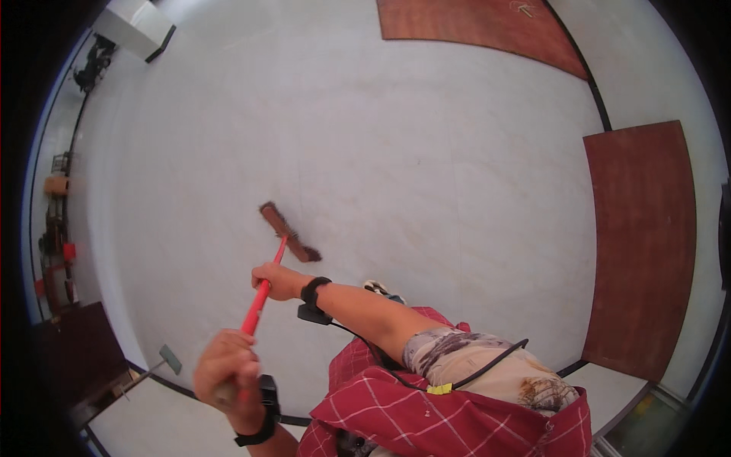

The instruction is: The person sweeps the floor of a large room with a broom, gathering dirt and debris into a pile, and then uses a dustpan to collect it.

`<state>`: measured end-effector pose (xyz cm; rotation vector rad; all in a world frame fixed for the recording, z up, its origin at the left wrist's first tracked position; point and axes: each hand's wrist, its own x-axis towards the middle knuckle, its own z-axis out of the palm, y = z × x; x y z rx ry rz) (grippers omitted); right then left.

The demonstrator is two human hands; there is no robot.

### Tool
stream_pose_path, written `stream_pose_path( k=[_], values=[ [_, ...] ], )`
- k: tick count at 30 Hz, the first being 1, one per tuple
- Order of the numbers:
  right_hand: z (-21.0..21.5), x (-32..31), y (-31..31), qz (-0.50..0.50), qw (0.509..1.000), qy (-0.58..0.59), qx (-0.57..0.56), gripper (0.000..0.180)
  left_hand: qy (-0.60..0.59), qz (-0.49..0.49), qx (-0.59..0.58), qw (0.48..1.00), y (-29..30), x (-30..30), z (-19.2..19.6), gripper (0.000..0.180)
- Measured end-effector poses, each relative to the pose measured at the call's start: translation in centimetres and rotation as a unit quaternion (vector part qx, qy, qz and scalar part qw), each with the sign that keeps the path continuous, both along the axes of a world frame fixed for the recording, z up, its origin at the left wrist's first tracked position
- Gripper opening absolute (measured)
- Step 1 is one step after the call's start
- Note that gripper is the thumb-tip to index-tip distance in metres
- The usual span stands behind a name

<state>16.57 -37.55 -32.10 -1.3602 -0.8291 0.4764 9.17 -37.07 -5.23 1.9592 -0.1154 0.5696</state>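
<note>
Broom [257, 308] noted ahead of the wearer, held over the pale floor [365, 145], which takes up most of my view. A large red-brown panel [643, 251] is at the right; a second panel [480, 27] shows at the upper right. The brush head [276, 221] sits at a slant; I cannot confirm full bristle contact. The left hand [227, 371] has its fingers curled around the handle's upper end; the right hand [282, 280] has its fingers wrapped farther down. Smallest item: a dark speck [418, 161] on the floor, well apart from the bristles. I judge sweeping under way and unfinished, that speck remaining; how much floor is covered, I cannot tell.
</note>
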Motion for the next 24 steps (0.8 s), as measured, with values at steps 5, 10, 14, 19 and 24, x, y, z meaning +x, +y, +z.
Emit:
stream_pose_path(
  k=[5, 10, 14, 19, 24],
  values=[
    [4.4, 3.8, -3.8, 0.004, 0.999, -0.040, 0.006, 0.014, -0.061, -0.104, 0.049, 0.992, -2.2, 2.7, 3.5, 0.026],
    [2.4, 13.8, -15.6, -0.094, 0.967, -0.097, -0.215, 0.010, -0.065, -0.078, -0.166, 0.981, -2.4, 9.7, -0.4, 0.014],
    [-0.9, 23.0, -25.7, -0.098, 0.912, -0.084, -0.389, 0.012, 0.102, -0.037, -0.249, 0.962, -4.5, 18.5, -7.7, 0.011],
    [-8.4, 31.9, -33.3, -0.185, 0.877, -0.056, -0.440, 0.011, 0.163, -0.076, -0.313, 0.933, -9.0, 30.3, -15.4, 0.008],
    [-9.3, 34.4, -23.8, -0.204, 0.913, -0.005, -0.354, 0.005, 0.160, -0.005, -0.238, 0.958, -4.1, 34.9, -10.9, 0.007]
  ],
)
